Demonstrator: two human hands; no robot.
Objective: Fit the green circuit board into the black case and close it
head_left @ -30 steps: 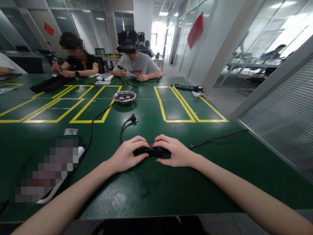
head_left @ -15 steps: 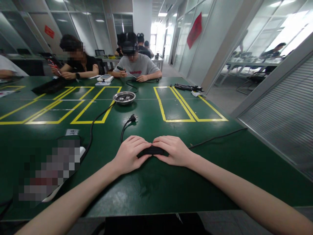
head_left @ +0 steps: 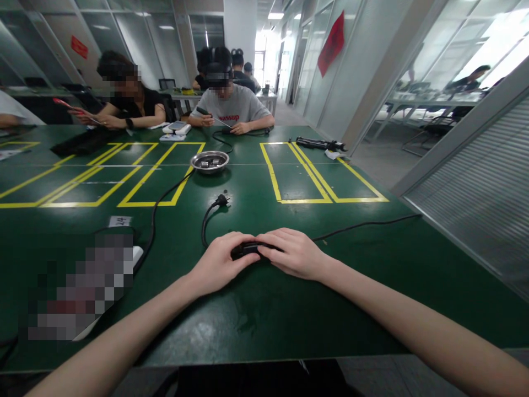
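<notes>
A slim black power adapter (head_left: 248,250) lies across the middle of the green table (head_left: 256,325), mostly hidden under my fingers. My left hand (head_left: 223,259) grips its left end, thumb along the near side and fingers over the far side. Its right end is in my right hand (head_left: 291,252), whose fingers curl over the top and touch my left fingertips. A short black cord with a plug (head_left: 222,200) curves out beyond my left hand. Past my right hand a thin black cable (head_left: 363,224) runs to the table's right edge.
A pixelated white-edged item (head_left: 95,286) lies at left beside a cable and a "24" label (head_left: 120,221). Further back are a metal bowl (head_left: 210,162) with small metal parts, yellow tape outlines and a black tripod-like object (head_left: 318,144). Two people work across the table.
My right fingers have slid over the adapter's top and near side, and the adapter looks slightly turned. Both hands keep hold of it. The view has shifted a little.
</notes>
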